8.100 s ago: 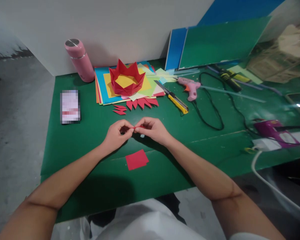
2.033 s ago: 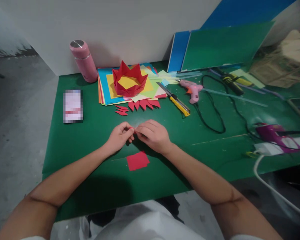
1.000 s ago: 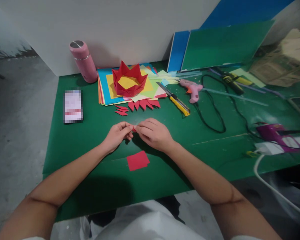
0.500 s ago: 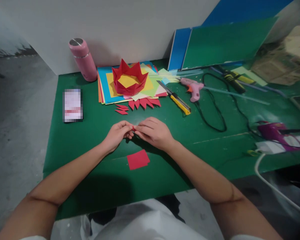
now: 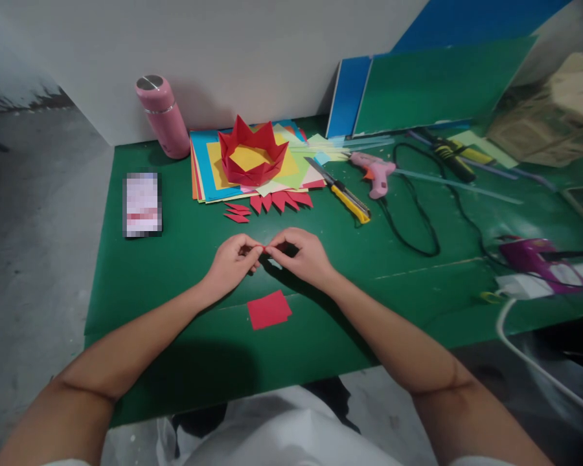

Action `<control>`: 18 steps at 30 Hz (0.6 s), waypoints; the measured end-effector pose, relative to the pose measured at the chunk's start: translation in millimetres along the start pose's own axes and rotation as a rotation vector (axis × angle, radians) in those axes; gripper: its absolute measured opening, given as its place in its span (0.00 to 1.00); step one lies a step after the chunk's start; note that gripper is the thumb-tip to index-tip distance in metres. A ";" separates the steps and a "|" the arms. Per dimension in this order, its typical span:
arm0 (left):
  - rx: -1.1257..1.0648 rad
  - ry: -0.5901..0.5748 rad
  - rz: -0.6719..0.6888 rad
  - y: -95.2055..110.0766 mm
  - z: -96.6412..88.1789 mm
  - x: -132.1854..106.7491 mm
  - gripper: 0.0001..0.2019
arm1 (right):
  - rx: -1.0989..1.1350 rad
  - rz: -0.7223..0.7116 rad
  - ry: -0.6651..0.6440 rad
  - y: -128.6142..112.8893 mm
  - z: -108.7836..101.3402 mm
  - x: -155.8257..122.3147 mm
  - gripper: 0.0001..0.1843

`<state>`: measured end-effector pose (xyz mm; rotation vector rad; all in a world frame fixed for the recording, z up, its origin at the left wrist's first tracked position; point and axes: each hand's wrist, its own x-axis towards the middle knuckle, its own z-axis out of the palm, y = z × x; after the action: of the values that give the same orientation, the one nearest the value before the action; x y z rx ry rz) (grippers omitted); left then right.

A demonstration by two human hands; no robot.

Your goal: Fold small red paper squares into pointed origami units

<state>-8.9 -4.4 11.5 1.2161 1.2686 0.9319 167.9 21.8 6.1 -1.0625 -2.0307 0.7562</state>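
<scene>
Between my fingertips is a small piece of red paper (image 5: 264,249), mostly hidden. My left hand (image 5: 233,264) pinches its left end, while my right hand (image 5: 301,257) pinches the right end. Below the hands, flat red paper pieces (image 5: 268,310) lie stacked on the green table (image 5: 184,369). Just beyond my hands are several folded red paper points (image 5: 280,201), with smaller red folded pieces (image 5: 237,213) to their left. A spiky red folded-paper ring (image 5: 253,169) sits on a stack of coloured paper sheets (image 5: 205,169).
A pink flask (image 5: 164,120) and a blurred-out flat object (image 5: 142,204) stand to the left. Rightward lie a yellow utility knife (image 5: 350,202), a pink glue gun (image 5: 376,173) with its black cord, screwdrivers (image 5: 454,158) and a purple-and-white power strip (image 5: 534,259).
My right hand's fingers have shifted from lying over the small red paper to pinching its end, with a gap opening inside the curled fingers. The left hand has moved slightly right.
</scene>
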 end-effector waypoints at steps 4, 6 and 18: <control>-0.042 0.011 -0.027 2.8 0.4 1.1 0.07 | 0.066 0.036 -0.026 -0.4 -0.3 0.8 0.06; -0.058 -0.002 -0.039 5.2 0.1 0.8 0.07 | 0.103 0.067 -0.041 -0.7 -0.2 1.1 0.07; -0.389 -0.119 -0.288 11.0 -0.1 3.2 0.08 | 0.319 0.195 -0.138 -2.5 -0.1 2.1 0.09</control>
<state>-7.4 0.6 21.8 0.7514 1.0714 0.8326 166.1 22.5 8.7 -1.0526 -1.8525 1.2390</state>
